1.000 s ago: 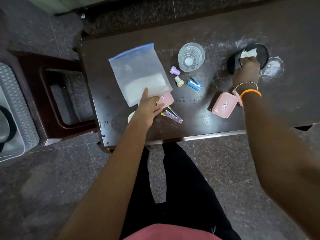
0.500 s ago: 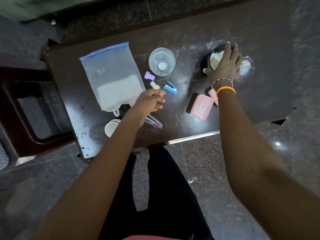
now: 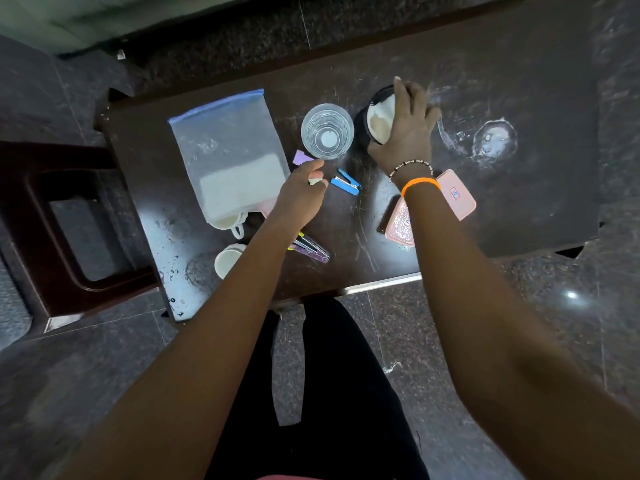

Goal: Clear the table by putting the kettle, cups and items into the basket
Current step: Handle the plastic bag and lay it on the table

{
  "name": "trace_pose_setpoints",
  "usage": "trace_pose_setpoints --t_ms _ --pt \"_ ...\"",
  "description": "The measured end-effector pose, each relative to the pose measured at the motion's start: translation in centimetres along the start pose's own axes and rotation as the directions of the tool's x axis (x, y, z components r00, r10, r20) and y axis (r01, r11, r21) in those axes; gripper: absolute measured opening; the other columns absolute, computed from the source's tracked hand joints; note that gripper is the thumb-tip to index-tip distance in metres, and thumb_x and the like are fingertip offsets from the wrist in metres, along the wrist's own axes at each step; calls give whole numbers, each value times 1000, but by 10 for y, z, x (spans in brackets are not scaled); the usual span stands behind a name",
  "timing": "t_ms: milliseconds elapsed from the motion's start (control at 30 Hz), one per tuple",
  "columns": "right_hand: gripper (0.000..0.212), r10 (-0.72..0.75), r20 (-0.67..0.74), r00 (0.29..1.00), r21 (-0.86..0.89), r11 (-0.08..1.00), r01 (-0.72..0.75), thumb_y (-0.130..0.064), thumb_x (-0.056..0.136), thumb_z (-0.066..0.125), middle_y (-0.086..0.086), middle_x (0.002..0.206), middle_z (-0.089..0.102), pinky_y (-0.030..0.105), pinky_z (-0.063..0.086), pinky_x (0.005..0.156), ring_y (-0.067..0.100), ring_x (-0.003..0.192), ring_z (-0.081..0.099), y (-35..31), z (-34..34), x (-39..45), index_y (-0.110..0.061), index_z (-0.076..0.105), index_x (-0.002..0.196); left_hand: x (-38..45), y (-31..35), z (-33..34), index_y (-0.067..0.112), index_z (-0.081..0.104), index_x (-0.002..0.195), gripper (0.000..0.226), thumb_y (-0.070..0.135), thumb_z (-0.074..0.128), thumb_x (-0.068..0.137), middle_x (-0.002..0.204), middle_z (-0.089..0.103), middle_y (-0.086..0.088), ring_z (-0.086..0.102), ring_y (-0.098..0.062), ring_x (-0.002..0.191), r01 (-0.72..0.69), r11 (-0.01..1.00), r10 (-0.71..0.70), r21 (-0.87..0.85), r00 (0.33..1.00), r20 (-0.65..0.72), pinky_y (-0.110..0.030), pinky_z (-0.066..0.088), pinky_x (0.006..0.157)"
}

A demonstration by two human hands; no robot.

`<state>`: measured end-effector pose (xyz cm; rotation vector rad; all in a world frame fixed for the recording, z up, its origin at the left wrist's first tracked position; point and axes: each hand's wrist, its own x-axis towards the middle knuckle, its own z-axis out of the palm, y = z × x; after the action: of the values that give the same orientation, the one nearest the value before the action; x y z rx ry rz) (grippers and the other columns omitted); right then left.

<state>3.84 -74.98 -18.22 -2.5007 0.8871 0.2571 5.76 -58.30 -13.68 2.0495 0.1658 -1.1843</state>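
Your left hand (image 3: 300,195) has left the pink case by the bag and reached toward the glass (image 3: 327,130). Your right hand (image 3: 405,128) has slid the black bowl (image 3: 375,114) leftward, baring a white ring (image 3: 493,136).

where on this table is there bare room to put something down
Bare room: the right end of the table, past the right hand and pink case, though smudged white; also the far strip behind the glass. Crowded: the middle, between bag and case.

Small red-and-blue label on pink case (image 3: 456,195) near table's (image 3: 540,188) front edge, marks too blurred to read. Similar label on second pink case (image 3: 401,221) beside it, mostly hidden. Nothing else legible.
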Motion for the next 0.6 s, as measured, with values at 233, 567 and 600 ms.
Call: trace_pose_setpoints --t_ms 233,567,600 --pt "88 18 65 998 -38 999 -15 -19 77 69 7 153 21 39 34 110 35 132 27 -8 13 0 -16 17 149 12 -9 -2 21 36 142 46 11 41 97 146 44 -2 44 -8 105 -11 1000 11 2 999 -38 10 31 49" --pt "83 8 19 1000 -20 1000 -8 -21 78 66 6 158 17 41 22 116 33 139 23 -10 9 -16 -15 21 148 7 -24 -1 17 43 136 40 12 42 96 134 54 -2 46 -10 101 18 999 -17 -49 1000 18 -3 37 66" --pt "77 27 -37 999 2 1000 -27 -19 77 64 8 155 23 42 27 113 33 136 27 -13 9 -25 -15 28 145 2 -29 -2 16 46 133 38 11 42 95 130 56 -4 47 -11 99 32 996 -29 -84 999 34 -12 39 73"
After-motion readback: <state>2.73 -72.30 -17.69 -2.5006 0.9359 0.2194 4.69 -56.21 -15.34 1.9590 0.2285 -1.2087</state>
